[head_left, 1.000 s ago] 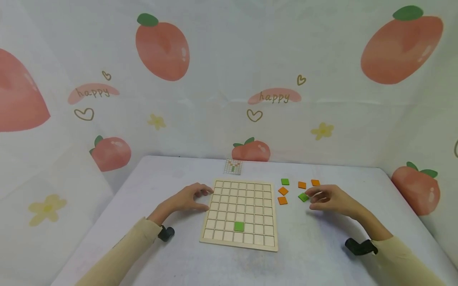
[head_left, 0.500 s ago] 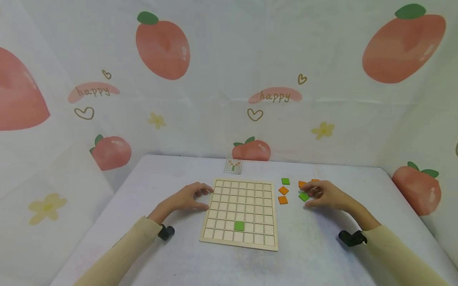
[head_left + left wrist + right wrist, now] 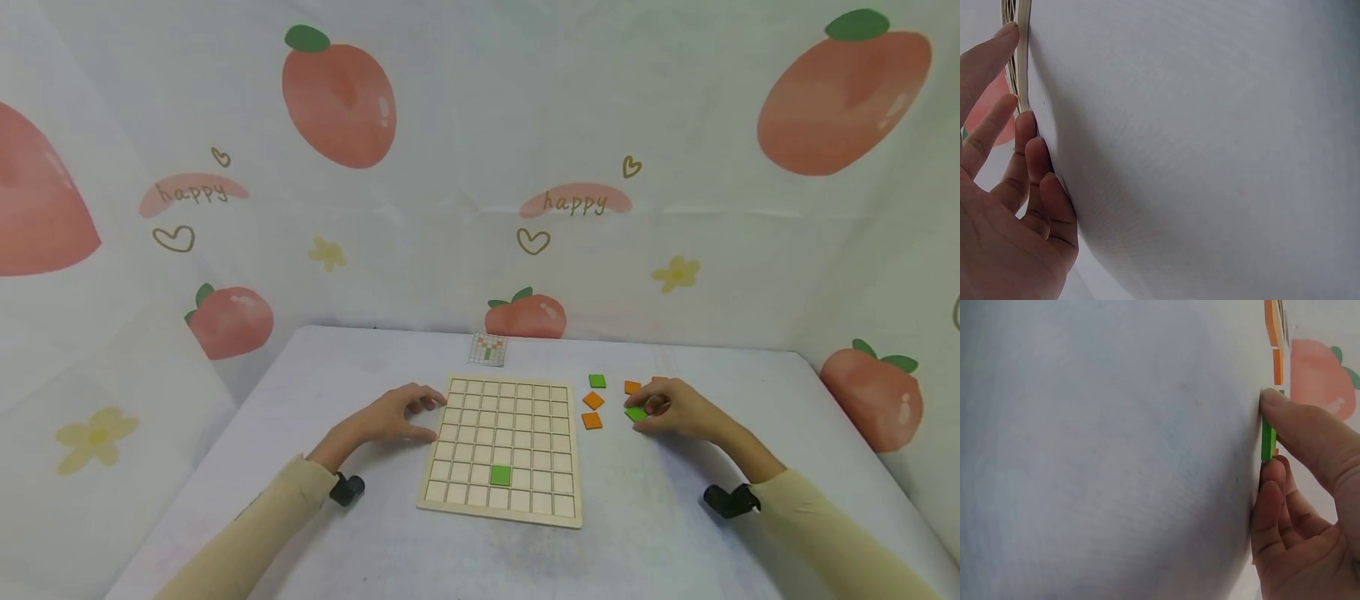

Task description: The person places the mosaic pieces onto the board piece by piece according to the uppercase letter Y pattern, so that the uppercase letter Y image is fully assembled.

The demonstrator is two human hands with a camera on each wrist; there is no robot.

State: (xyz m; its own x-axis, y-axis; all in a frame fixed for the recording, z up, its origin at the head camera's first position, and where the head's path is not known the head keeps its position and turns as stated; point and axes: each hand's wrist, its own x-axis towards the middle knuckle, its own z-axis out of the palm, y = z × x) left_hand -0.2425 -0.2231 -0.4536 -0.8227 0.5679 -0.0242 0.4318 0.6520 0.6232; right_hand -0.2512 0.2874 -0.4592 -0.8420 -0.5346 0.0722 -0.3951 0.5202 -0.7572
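A pale wooden grid board (image 3: pixel 483 435) lies on the table with one green tile (image 3: pixel 501 475) set in a lower cell. At the board's left edge rests my left hand (image 3: pixel 392 414), its thumb and index fingertip touching the rim; the board's side (image 3: pixel 1023 56) also shows in the left wrist view. My right hand (image 3: pixel 678 410) is over to the right, thumb and index finger at opposite edges of a second green tile (image 3: pixel 635 413). In the right wrist view that green tile (image 3: pixel 1267 439) sits between the thumb and fingertips, still flat on the table.
Left of the right hand lie a third green tile (image 3: pixel 597 381) and two orange tiles, one an orange tile (image 3: pixel 592 421) near the board. Behind the hand is another orange tile (image 3: pixel 632 387), plus one partly hidden. A small pattern card (image 3: pixel 488 349) lies behind the board.
My right hand has moved left and its thumb and index finger have closed in on the green tile. The left hand stays at the board's edge.
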